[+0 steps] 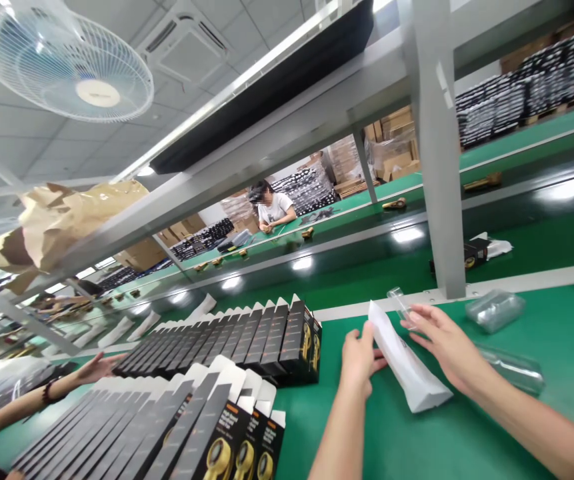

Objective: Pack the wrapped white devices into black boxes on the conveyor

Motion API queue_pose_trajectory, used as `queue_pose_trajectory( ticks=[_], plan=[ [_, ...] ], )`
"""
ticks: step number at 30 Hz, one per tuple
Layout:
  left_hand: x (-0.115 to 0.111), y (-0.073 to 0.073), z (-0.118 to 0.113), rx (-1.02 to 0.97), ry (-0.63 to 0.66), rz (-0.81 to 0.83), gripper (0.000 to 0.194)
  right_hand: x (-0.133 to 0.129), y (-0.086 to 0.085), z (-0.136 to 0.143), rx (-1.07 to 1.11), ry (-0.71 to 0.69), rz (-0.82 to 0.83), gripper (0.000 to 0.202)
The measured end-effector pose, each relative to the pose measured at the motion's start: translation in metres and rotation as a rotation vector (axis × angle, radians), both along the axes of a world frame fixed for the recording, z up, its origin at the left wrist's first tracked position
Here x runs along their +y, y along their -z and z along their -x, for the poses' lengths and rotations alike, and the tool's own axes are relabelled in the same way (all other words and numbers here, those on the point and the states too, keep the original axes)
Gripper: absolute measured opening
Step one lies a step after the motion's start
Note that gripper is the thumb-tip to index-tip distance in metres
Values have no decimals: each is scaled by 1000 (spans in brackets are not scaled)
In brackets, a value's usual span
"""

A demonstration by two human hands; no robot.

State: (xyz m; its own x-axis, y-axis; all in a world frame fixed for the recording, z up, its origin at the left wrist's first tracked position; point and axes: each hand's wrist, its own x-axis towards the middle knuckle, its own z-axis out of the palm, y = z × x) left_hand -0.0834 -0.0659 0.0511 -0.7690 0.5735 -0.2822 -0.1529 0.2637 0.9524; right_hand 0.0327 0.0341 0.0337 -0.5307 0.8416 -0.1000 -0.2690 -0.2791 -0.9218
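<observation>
Green table [417,440] bears black boxes [247,337] and clear plastic trays [494,310].

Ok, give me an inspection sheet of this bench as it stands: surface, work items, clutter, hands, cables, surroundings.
Surface: green bench top, flat, with a white strip along its far edge.
Work items: white sleeve lying tilted on the bench, touched at its upper end by both hands; a small clear piece just above it.
Clutter: two rows of black boxes with white flaps open; clear plastic trays to the right.
Hands: left hand on the sleeve's left edge; right hand open, fingers at the sleeve's top.
Cables: nothing seen.
Surroundings: co-worker's arm at left, seated person across the conveyor, ceiling fan, crumpled brown paper on the shelf.
</observation>
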Motion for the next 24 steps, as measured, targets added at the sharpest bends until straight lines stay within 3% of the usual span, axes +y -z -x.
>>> queue_pose_trajectory(
  ticks=[3,7,10,13,18,21,24],
  plan=[
    [23,15,-20,-85,144,-114,50,-6,4,10,55,-26,92,42],
    [23,22,-53,-229,254,-303,41,-13,1,2,134,-63,126,42],
    [13,21,-59,-365,187,-384,41,-10,-3,-17,148,-86,100,41],
    [5,14,-52,-459,77,-415,40,-2,0,-37,110,-56,35,44],
    [-1,4,-39,-226,39,-317,45,6,10,-49,-65,41,-123,46],
    [-2,6,-42,-247,38,-329,48,3,14,-47,-160,56,-222,46],
    [0,14,-48,-397,39,-367,58,-2,15,-46,-240,74,-321,49]
  ],
)
